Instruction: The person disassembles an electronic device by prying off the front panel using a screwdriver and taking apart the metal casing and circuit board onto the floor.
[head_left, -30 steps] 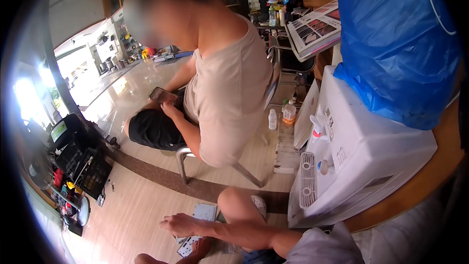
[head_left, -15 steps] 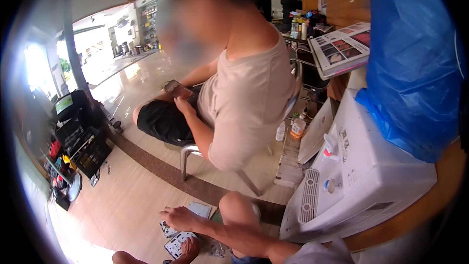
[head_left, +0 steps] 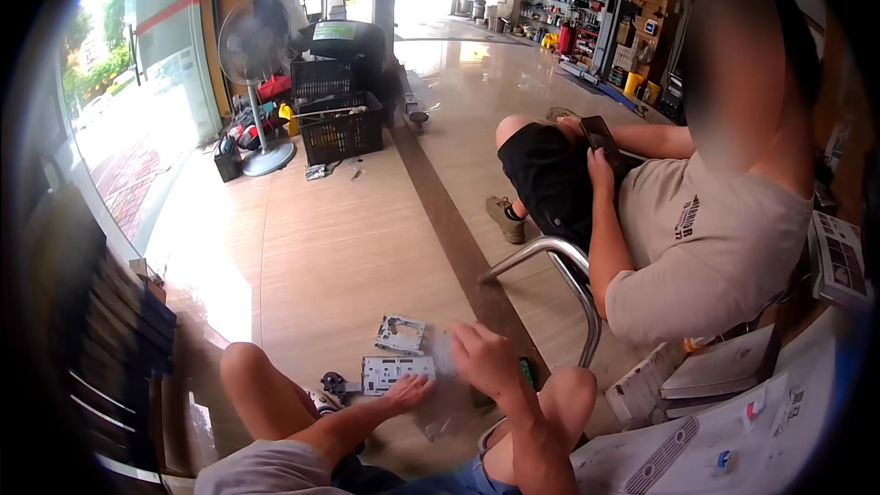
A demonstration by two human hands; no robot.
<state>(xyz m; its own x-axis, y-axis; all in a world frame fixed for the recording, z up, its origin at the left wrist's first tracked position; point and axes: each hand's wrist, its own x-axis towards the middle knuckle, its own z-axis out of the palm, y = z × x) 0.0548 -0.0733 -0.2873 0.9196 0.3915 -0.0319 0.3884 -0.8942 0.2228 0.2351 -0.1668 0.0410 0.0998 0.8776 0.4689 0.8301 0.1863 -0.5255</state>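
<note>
My left hand [head_left: 408, 392] lies on the right end of a flat silver metal plate with cut-outs [head_left: 385, 374] on the floor, its fingers stretched out. Just to the right my right hand [head_left: 482, 362] is raised, its fingers bent together; what they hold, if anything, is too blurred to make out. Below and between the hands is a translucent, blurred patch that looks like clear plastic [head_left: 442, 417]. Behind the plate sits a silver metal frame with a large opening [head_left: 401, 334]. A small black part [head_left: 335, 386] lies left of the plate.
A seated person [head_left: 706, 229] on a metal-legged chair [head_left: 568, 266] holds a phone [head_left: 600, 139] at right. A white water dispenser [head_left: 678, 463] stands close at lower right. Farther off are a standing fan [head_left: 257, 55] and black crates [head_left: 341, 136]. Dark shelving [head_left: 119, 348] stands at left.
My view has swung left and down, so the seated person and dispenser sit farther right. My left hand still touches the metal plate; my right hand is now right of it, fingers pointing up.
</note>
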